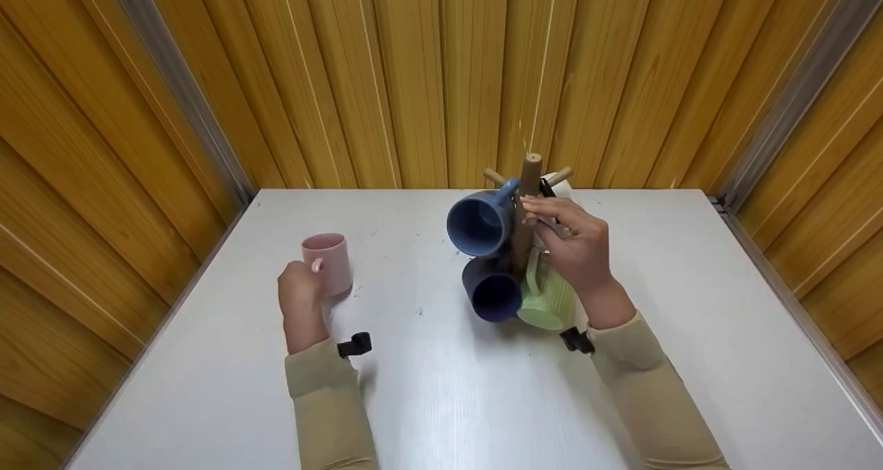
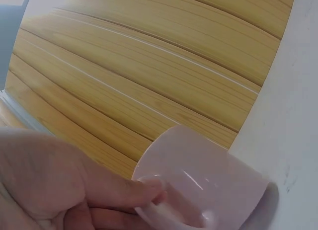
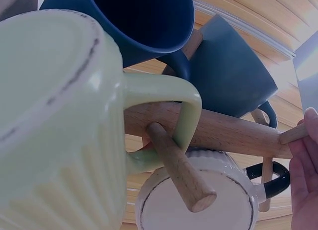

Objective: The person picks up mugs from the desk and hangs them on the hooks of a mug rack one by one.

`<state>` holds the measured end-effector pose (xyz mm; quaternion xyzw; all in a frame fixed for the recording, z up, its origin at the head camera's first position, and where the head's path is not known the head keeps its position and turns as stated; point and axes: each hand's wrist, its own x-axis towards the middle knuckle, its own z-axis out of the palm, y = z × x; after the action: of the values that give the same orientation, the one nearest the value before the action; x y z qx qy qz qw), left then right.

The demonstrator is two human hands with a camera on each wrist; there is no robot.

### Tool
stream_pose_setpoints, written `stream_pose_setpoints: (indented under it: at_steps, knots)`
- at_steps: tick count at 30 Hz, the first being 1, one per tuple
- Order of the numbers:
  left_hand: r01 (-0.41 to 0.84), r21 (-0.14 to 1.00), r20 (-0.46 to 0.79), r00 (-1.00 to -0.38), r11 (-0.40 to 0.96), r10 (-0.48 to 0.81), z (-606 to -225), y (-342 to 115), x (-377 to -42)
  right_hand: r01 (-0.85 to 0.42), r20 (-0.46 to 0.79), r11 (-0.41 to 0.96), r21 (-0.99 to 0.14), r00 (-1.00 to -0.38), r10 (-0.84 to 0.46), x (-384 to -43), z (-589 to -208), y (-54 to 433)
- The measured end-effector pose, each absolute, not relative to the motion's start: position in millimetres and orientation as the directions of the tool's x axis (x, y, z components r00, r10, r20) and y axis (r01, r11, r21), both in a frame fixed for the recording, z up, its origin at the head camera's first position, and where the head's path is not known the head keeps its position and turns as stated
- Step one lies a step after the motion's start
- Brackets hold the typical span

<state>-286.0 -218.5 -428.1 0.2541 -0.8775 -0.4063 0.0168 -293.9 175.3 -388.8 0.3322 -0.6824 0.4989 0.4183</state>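
My left hand [image 1: 301, 292] pinches the handle of a pink mug [image 1: 335, 266], which stands upright on the left of the table. The left wrist view shows the thumb on that mug's handle [image 2: 171, 216]. On the right, my right hand [image 1: 583, 249] holds an upper front peg of a wooden mug tree [image 1: 531, 173] between thumb and fingers. From the tree hang a light blue mug [image 1: 476, 223], a dark blue mug [image 1: 474, 277] below it and a ribbed green mug [image 1: 553, 297]. Behind the trunk, a white mug [image 3: 198, 200] with a black handle hangs partly hidden.
Both mugs and tree are on a white table [image 1: 428, 387] with wood-panelled walls [image 1: 414, 76] at the back and sides. Two more upper pegs [image 1: 562, 175] stick out behind the trunk. Small dark marks dot the tabletop between the pink mug and the tree.
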Motion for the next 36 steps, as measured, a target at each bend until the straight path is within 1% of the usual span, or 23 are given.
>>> stream_pose_setpoints:
  at_steps: [3,6,10,15,20,22,24,29,32,34,36]
  knots:
    - [-0.412,0.766,-0.124,-0.848,0.494,-0.515,-428,-215,-289,-0.870,0.901,0.280,-0.405,-0.432,-0.036,-294,-389,175]
    - [-0.389,0.784,-0.091,-0.843,0.484,-0.531,-425,-213,-290,-0.871,0.901,0.279,-0.405,-0.431,-0.038,-295,-389,175]
    - [-0.317,0.815,-0.012,-0.846,0.485,-0.533,-414,-208,-288,-0.873,0.905,0.279,-0.399,-0.424,-0.033,-295,-389,176]
    - [-0.165,0.855,0.152,-0.827,0.492,-0.542,-401,-195,-281,-0.876,0.907,0.276,-0.397,-0.421,-0.032,-295,-390,175]
    - [0.031,0.850,0.352,-0.777,0.527,-0.522,-390,-180,-270,-0.873,0.905,0.277,-0.401,-0.424,-0.026,-295,-390,175]
    - [0.095,0.837,0.406,-0.768,0.540,-0.496,-386,-173,-264,-0.872,0.905,0.278,-0.402,-0.425,-0.024,-294,-390,175]
    - [0.148,0.829,0.438,-0.771,0.540,-0.462,-381,-167,-259,-0.872,0.905,0.278,-0.403,-0.425,-0.023,-294,-390,175]
    - [0.256,0.827,0.460,-0.819,0.501,-0.342,-370,-149,-247,-0.871,0.906,0.280,-0.403,-0.424,-0.014,-294,-390,174]
    - [0.323,0.822,0.473,-0.846,0.470,-0.246,-366,-138,-242,-0.869,0.905,0.283,-0.405,-0.426,-0.013,-294,-391,174]
    - [0.368,0.819,0.481,-0.858,0.440,-0.179,-365,-130,-239,-0.866,0.901,0.284,-0.411,-0.434,-0.021,-293,-391,175]
    - [0.418,0.811,0.498,-0.860,0.409,-0.108,-363,-123,-237,-0.858,0.888,0.281,-0.430,-0.458,-0.038,-291,-391,177]
